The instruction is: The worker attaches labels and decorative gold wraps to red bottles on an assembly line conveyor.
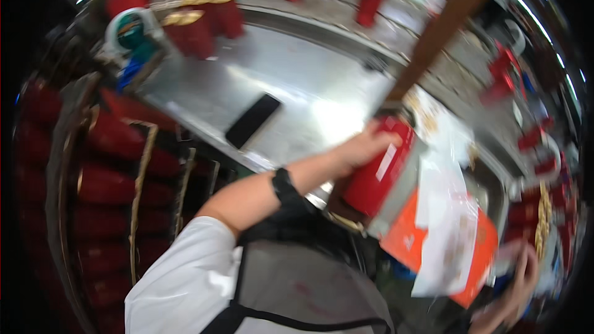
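Observation:
My left hand [369, 146] is closed over the upper end of a red cylinder [382, 170] with a narrow white label. The cylinder lies slanted at the near edge of a metal worktop. Off to the lower right is my right hand [523, 278], blurred, its fingers stretched out and apart with nothing seen in them. Between the hands lie sheets of white sticker backing [448, 241] with golden-brown marks. They partly cover an orange sheet or packet [405, 229], whose kind I cannot make out.
A black phone [253, 120] lies on the metal worktop [297, 80]. Red cylinders with gold tops [192, 25] stand at its far left. Beyond runs a conveyor [322, 6] carrying red cylinders. A brown post [442, 25] rises at the right. Racks of red pieces [105, 185] fill the left.

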`<move>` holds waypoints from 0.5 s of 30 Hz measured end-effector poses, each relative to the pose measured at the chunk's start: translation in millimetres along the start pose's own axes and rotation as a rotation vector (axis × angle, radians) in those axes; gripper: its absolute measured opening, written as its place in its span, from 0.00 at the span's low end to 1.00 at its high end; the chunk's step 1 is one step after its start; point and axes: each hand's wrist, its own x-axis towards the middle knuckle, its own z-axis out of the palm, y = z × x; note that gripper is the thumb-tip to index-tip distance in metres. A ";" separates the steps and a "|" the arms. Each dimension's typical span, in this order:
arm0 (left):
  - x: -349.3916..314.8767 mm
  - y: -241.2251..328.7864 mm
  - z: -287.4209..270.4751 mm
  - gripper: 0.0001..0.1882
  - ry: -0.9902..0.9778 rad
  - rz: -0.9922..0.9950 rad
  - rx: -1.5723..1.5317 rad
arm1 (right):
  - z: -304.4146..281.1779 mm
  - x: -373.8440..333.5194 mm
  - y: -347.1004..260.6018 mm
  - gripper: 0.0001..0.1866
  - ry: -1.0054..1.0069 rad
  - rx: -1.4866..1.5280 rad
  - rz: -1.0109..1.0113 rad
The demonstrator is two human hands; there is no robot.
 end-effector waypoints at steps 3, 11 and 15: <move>-19.2 8.2 -3.8 0.38 0.050 0.023 0.054 | -6.4 4.9 34.3 0.14 -0.066 -0.019 0.106; -19.9 34.0 -3.9 0.25 -0.010 0.012 0.106 | 8.6 -5.0 -28.6 0.08 0.117 0.031 0.000; -26.8 27.7 -15.2 0.31 0.145 0.107 0.286 | 0.4 -10.6 -18.2 0.10 0.161 0.080 0.023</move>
